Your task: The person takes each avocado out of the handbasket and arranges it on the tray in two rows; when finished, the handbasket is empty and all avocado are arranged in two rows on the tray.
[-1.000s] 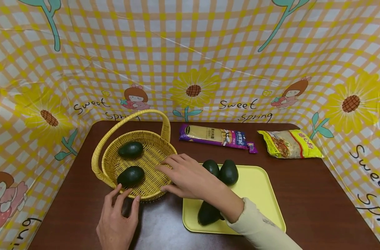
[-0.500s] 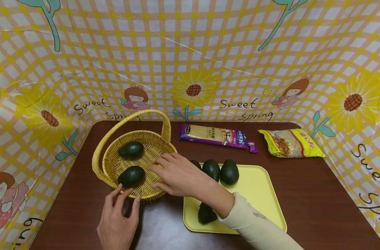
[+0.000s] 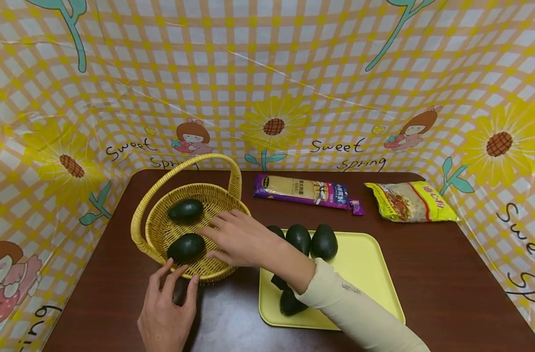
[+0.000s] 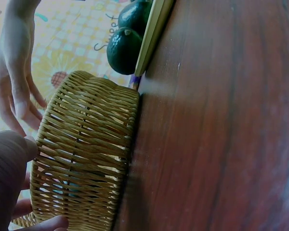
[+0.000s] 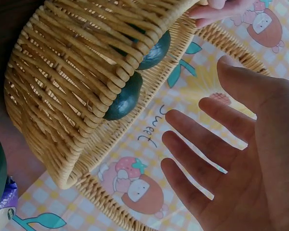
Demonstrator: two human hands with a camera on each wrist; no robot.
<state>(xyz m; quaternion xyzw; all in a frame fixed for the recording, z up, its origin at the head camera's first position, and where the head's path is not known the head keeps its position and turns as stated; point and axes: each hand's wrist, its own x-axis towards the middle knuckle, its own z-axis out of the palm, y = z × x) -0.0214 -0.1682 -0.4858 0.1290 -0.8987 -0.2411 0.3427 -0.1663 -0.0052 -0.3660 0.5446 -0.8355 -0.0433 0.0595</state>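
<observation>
A yellow wicker basket (image 3: 223,195) with an arched handle holds two dark green avocados, a rear avocado (image 3: 185,211) and a front avocado (image 3: 186,248). My left hand (image 3: 167,308) grips the basket's near rim, its fingertips close to the front avocado. Over the basket's right side hovers my right hand (image 3: 238,239); the right wrist view shows its fingers (image 5: 207,163) spread and holding nothing. Several more avocados (image 3: 324,242) lie on a pale yellow tray (image 3: 373,283) at the right, partly hidden beneath my right forearm.
Behind the tray lies a purple pasta packet (image 3: 300,190), with a yellow food bag (image 3: 412,201) at the back right. A checked cloth (image 3: 271,58) walls in the back and sides of the dark brown table (image 3: 452,288).
My right hand has shifted left, farther over the basket, uncovering more of the tray's avocados. My left hand stays at the rim. Both avocados in the basket keep their places.
</observation>
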